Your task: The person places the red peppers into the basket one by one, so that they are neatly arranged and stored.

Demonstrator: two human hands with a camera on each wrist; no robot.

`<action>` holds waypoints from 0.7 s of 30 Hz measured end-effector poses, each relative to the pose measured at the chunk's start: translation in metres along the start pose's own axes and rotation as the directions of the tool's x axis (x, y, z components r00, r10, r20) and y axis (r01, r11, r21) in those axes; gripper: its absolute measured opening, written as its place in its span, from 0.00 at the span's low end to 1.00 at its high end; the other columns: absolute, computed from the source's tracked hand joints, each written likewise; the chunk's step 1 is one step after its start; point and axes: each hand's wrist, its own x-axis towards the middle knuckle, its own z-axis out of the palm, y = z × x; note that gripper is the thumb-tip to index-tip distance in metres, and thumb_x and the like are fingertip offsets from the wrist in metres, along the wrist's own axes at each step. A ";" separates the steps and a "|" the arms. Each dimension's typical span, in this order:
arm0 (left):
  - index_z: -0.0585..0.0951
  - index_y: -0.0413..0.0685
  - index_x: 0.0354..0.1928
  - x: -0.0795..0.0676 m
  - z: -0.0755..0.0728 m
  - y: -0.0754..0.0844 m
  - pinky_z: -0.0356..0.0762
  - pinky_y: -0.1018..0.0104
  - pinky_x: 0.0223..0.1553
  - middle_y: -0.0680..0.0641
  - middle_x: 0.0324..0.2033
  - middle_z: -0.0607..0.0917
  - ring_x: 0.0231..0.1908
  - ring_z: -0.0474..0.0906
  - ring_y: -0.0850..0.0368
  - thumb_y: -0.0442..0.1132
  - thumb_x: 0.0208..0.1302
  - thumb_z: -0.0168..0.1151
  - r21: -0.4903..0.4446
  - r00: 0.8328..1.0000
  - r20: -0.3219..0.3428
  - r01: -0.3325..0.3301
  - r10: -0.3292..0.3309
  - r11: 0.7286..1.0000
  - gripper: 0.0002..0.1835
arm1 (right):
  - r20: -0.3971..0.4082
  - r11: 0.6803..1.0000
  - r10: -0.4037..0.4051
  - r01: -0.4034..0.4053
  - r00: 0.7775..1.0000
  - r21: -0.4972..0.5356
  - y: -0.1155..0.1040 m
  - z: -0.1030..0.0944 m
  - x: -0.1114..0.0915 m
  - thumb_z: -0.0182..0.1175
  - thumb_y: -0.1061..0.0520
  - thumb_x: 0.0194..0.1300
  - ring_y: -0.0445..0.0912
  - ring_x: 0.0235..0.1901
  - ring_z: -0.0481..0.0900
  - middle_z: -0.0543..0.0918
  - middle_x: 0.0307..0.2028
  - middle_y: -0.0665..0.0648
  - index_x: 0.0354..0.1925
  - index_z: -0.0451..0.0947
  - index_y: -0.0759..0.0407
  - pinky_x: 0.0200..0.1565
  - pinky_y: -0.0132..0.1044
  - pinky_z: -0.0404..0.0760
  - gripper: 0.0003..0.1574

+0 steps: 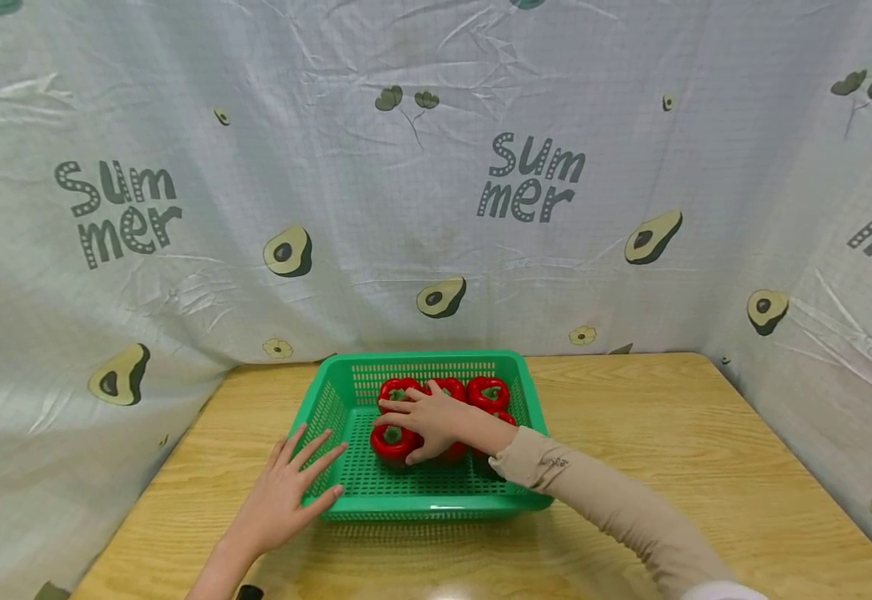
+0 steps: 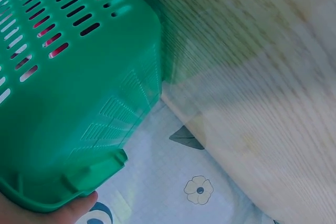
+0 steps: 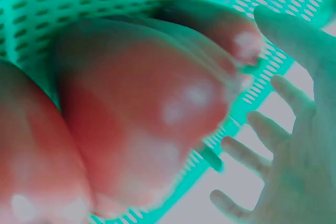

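Note:
A green plastic basket with slotted walls holds several red bell peppers, grouped towards its middle and right. My right hand spreads its fingers over the group, just above the front-left bell pepper. In the right wrist view, that hand is beside a large bell pepper, not wrapped around it. At the basket's left rim, my left hand lies with fingers spread and straight. The left wrist view shows a finger against the underside of the rim; the other fingers are hidden there.
The basket stands on a wooden table, near its back edge. Behind and at both sides hangs a white cloth printed with avocados and lettering. A small black object shows at the bottom edge near the left forearm.

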 end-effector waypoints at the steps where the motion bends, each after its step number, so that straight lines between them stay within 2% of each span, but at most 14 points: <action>1: 0.70 0.60 0.60 0.000 0.000 0.000 0.50 0.37 0.59 0.44 0.61 0.69 0.64 0.51 0.35 0.52 0.56 0.58 -0.004 1.000 0.002 0.003 -0.003 1.000 0.27 | -0.003 1.000 0.002 -0.002 1.000 0.029 0.001 -0.004 -0.004 0.54 0.35 0.55 0.47 0.65 0.54 0.50 0.69 0.45 0.66 0.49 0.34 0.62 0.57 0.55 0.44; 6: 0.69 0.60 0.60 -0.002 -0.001 0.001 0.50 0.37 0.59 0.45 0.61 0.68 0.64 0.51 0.35 0.52 0.56 0.58 -0.021 1.000 -0.005 0.014 -0.014 1.000 0.28 | -0.021 0.988 0.000 0.004 1.000 0.156 0.006 -0.023 -0.030 0.56 0.37 0.56 0.49 0.64 0.55 0.52 0.69 0.46 0.66 0.51 0.36 0.61 0.58 0.54 0.43; 10: 0.68 0.62 0.61 -0.004 -0.003 0.003 0.51 0.38 0.59 0.46 0.62 0.67 0.64 0.53 0.36 0.51 0.57 0.58 -0.038 1.000 -0.015 0.022 -0.023 0.999 0.28 | -0.031 0.980 0.005 0.002 0.999 0.201 0.010 -0.030 -0.053 0.57 0.38 0.56 0.49 0.63 0.55 0.53 0.68 0.46 0.66 0.53 0.37 0.59 0.56 0.56 0.42; 16: 0.67 0.64 0.61 -0.010 -0.008 0.006 0.53 0.40 0.59 0.47 0.62 0.68 0.63 0.56 0.37 0.48 0.59 0.56 -0.070 0.998 -0.059 0.000 -0.004 0.998 0.26 | -0.075 0.968 0.008 0.011 0.997 0.252 0.019 -0.023 -0.086 0.58 0.40 0.56 0.48 0.61 0.57 0.60 0.66 0.49 0.65 0.55 0.40 0.56 0.55 0.58 0.41; 21: 0.66 0.64 0.62 -0.017 -0.016 0.005 0.51 0.50 0.64 0.46 0.61 0.68 0.62 0.59 0.38 0.43 0.60 0.55 -0.086 0.993 -0.118 -0.024 0.013 0.996 0.26 | -0.132 0.958 0.002 0.035 0.991 0.284 0.028 -0.007 -0.112 0.57 0.43 0.57 0.50 0.61 0.58 0.60 0.66 0.52 0.65 0.56 0.44 0.55 0.59 0.59 0.40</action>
